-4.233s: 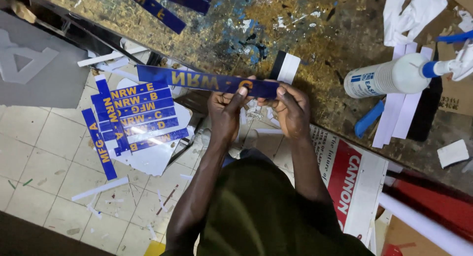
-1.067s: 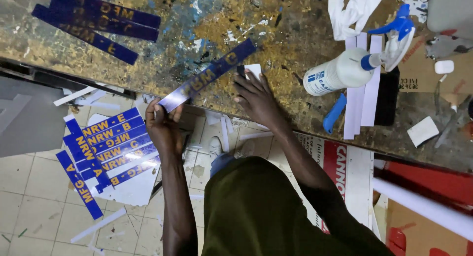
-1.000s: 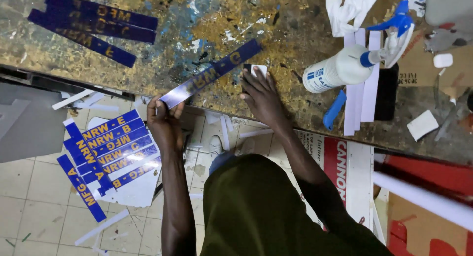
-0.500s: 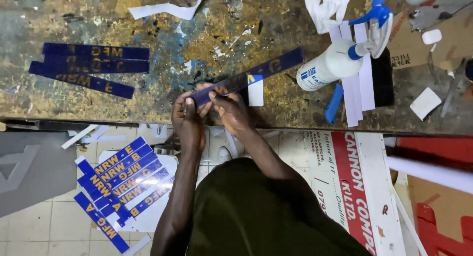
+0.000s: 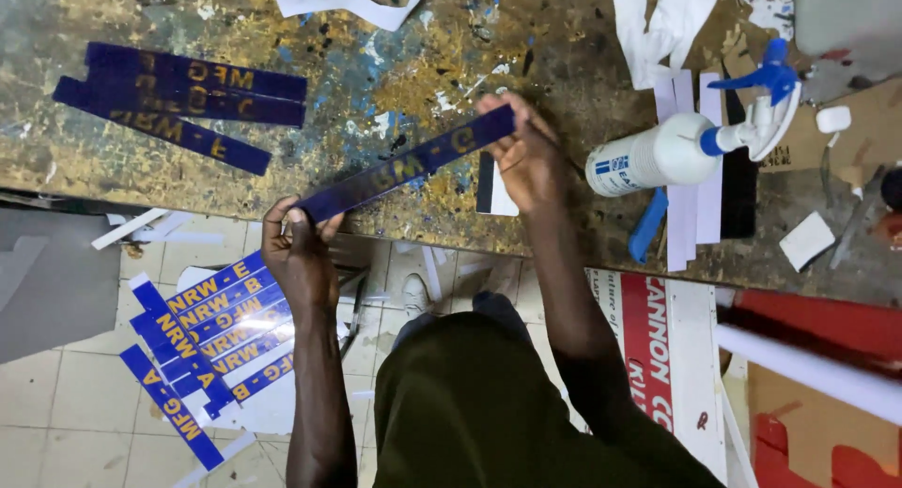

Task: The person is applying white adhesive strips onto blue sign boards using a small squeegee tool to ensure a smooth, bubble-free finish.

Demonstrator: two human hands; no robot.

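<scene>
Head view: blue strip (image 5: pixel 404 166), gold lettering, held slantwise over paint-stained surface (image 5: pixel 395 65). Left hand (image 5: pixel 299 253) fingers pinch lower end; right hand (image 5: pixel 526 154) fingers grasp upper end. Judged light, thin, flexible; hold by ends.

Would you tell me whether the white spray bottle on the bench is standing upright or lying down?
Lying down: the spray bottle rests on its side on the workbench, blue trigger nozzle pointing right.

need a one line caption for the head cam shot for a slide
Left hand and right hand hold a long blue lettered strip by its ends over a paint-stained workbench.
</scene>
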